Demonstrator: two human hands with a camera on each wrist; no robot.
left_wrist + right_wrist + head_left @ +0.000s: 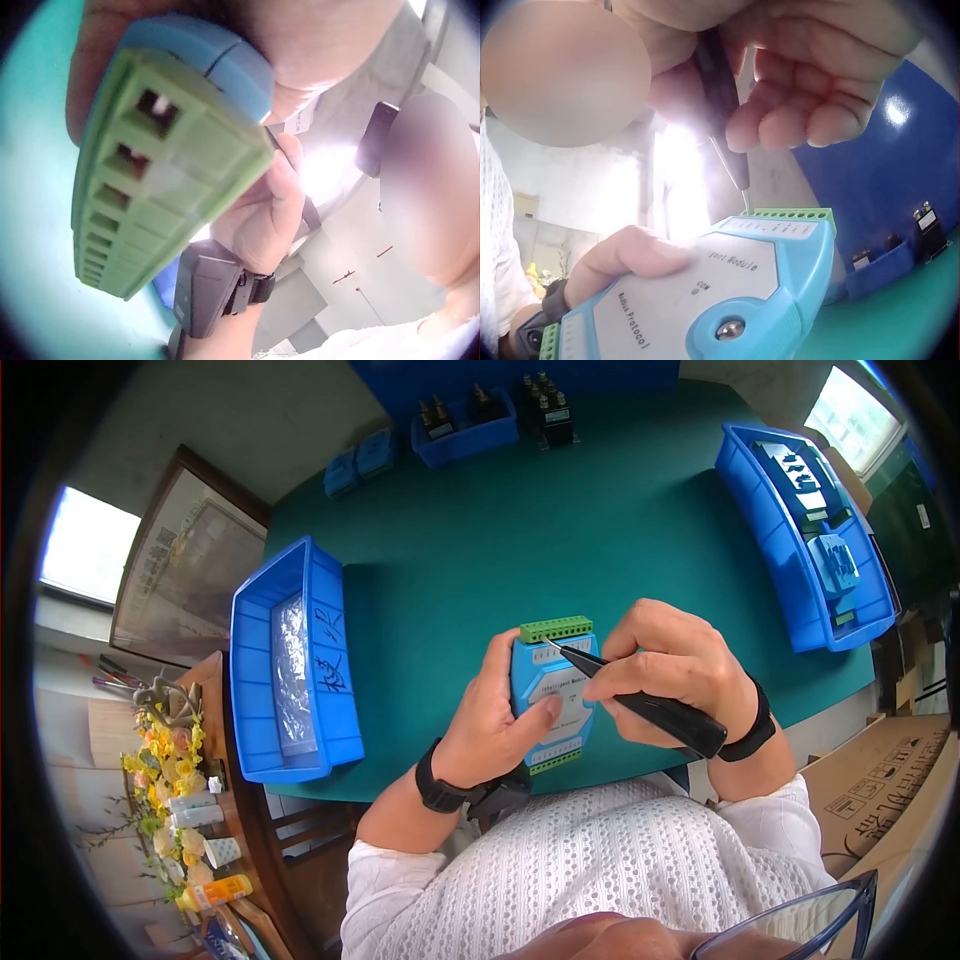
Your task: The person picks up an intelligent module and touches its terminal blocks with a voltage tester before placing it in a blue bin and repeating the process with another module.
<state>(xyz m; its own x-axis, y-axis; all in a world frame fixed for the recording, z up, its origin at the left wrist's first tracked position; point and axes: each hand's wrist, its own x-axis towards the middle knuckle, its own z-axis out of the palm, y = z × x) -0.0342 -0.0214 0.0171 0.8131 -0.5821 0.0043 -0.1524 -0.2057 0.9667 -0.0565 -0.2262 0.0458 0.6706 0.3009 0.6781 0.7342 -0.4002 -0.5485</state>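
In the head view my left hand [490, 715] grips a blue module [520, 678] with a pale label, its thumb lying across the face. A green terminal block [556, 628] runs along the module's top edge, and another green block [555, 761] along its bottom edge. My right hand [680, 675] holds black tweezers [660, 720] with a thin silver tip, which is right at the top terminal block. Up close in the right wrist view, the tweezers [721, 90] point down at the left end of that block [791, 214]. Square openings line the green block [172, 176] in the left wrist view.
On the left stands a blue bin [340, 660] with clear plastic bags inside. Another blue bin [760, 510] at right contains modules and green connectors. Along the back of the green table [450, 550] are a small blue bin [465, 445], a black component [555, 425] and blue parts [375, 452].
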